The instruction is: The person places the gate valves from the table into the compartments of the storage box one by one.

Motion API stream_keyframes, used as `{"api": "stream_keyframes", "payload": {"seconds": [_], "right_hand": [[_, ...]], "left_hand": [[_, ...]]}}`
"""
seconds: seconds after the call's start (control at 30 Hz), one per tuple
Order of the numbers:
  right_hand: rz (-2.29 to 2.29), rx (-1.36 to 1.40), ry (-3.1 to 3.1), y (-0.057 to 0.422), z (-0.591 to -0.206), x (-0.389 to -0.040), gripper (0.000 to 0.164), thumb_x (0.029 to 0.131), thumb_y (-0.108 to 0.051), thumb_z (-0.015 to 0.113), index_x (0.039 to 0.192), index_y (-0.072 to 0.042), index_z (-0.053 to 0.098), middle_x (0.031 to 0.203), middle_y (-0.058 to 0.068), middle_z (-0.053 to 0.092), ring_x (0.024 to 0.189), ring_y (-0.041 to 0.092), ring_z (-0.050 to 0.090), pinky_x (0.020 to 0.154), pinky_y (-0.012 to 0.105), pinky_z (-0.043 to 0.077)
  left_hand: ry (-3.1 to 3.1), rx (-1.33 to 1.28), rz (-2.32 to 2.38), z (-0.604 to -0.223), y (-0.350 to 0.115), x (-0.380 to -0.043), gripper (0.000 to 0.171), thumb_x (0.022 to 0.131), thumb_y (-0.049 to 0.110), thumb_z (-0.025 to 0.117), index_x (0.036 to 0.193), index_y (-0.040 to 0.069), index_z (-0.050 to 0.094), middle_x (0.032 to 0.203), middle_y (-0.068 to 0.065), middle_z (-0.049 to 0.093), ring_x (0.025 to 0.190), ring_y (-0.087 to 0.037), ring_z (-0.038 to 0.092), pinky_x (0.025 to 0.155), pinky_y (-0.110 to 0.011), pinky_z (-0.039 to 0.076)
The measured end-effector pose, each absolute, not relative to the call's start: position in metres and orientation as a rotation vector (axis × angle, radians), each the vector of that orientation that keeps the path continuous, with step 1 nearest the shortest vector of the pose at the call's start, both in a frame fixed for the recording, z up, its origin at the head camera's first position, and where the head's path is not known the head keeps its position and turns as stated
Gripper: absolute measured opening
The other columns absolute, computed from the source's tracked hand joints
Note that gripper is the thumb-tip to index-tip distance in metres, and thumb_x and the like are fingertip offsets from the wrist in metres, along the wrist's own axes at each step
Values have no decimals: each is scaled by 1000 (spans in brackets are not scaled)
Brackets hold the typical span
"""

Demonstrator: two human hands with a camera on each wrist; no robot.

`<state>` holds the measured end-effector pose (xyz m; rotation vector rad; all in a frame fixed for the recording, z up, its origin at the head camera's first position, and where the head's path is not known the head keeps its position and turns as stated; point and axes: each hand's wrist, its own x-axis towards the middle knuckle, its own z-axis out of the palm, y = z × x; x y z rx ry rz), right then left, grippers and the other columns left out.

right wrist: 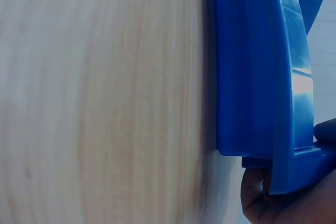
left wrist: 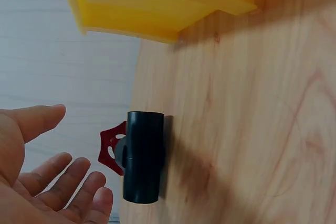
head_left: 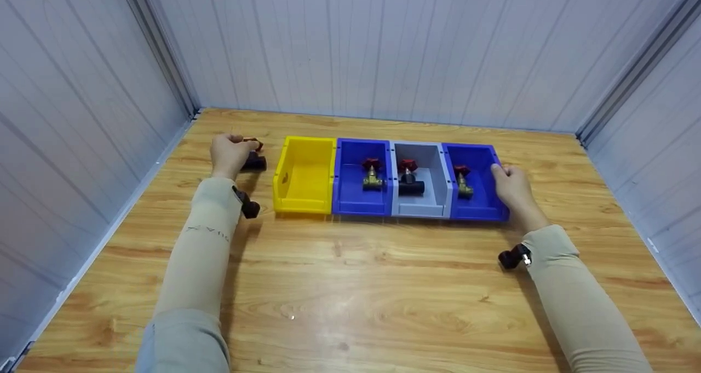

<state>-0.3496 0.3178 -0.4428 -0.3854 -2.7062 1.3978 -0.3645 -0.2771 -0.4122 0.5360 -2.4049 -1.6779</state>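
A black valve with a red handwheel (left wrist: 143, 157) lies on the table to the left of the yellow bin (head_left: 305, 204). Beside it is my left hand (head_left: 230, 154), thumb and fingers spread apart with a gap to the handwheel in the left wrist view. At the right end of the joined row, my right hand (head_left: 515, 189) grips the side wall of a blue bin (head_left: 484, 200), thumb over the edge and fingers outside. A brass valve (head_left: 464, 187) with a red handwheel lies in that bin. The right wrist view shows the blue bin's front close up.
Between the end bins, another blue bin (head_left: 350, 202) holds a brass valve (head_left: 372, 181), and a grey bin (head_left: 432, 210) holds a black valve (head_left: 411, 185). White panel walls (head_left: 350, 44) stand behind and on both sides of the wooden table (head_left: 350, 285).
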Motion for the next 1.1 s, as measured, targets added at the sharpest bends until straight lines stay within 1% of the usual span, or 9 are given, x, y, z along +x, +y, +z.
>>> {"api": "stream_keyframes", "payload": {"seconds": [0.17,0.5,0.73,0.97,1.1], "right_hand": [[1393,-373,-2704,318,-443,-349,39,115,-39,44,87,-13,44,83,-1,43,84,18,45,70,29,40],[1400,-378,-2717,319,-442,-348,40,115,-41,42,88,-12,45,86,0,44,86,18,46,70,28,42],[1382,-358,-2714,321,-443,-348,40,115,-39,43,85,-12,43,81,-1,43,82,17,45,68,29,40],[1394,-367,-2707,321,-444,-349,40,115,-38,44,85,-13,43,81,-2,43,82,16,45,68,28,41],[1378,-358,-2706,320,-443,-349,40,115,-37,44,84,-13,44,81,-2,43,81,16,46,67,28,41]], "left_hand": [[-2431,591,-1674,-418,-275,-365,59,99,20,78,149,-4,56,152,-25,59,138,-37,61,114,-45,54],[-2559,645,-1622,-426,-274,-364,72,100,26,76,159,-2,47,162,-24,51,150,-39,50,124,-49,45],[-2593,689,-1602,-430,-273,-364,70,97,25,79,154,-3,49,161,-25,52,150,-38,50,124,-50,44],[-2629,727,-1581,-434,-273,-366,84,97,24,81,165,0,37,167,-25,45,155,-38,45,128,-48,39],[-2672,730,-1531,-434,-271,-365,84,97,28,82,164,1,39,166,-25,47,154,-39,45,129,-49,38]]}}
